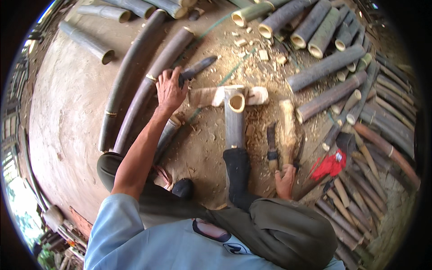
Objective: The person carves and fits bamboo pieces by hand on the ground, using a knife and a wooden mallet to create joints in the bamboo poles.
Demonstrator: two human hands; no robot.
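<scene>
The left hand (pixel 171 90) grips a long bamboo pole (pixel 148 85); the right hand (pixel 285 180) wraps a wooden mallet (pixel 286 130). The pole could roll, pinching fingers.

A heap of cut bamboo lengths (pixel 335 63) fills the far right, their hollow ends facing inward, with thinner split strips (pixel 355 202) lying nearer. A red cloth (pixel 330 164) sits among those strips (crumpled, partly over a dark piece). Wood chips (pixel 252 47) litter the far dirt floor (pixel 67 112).
</scene>
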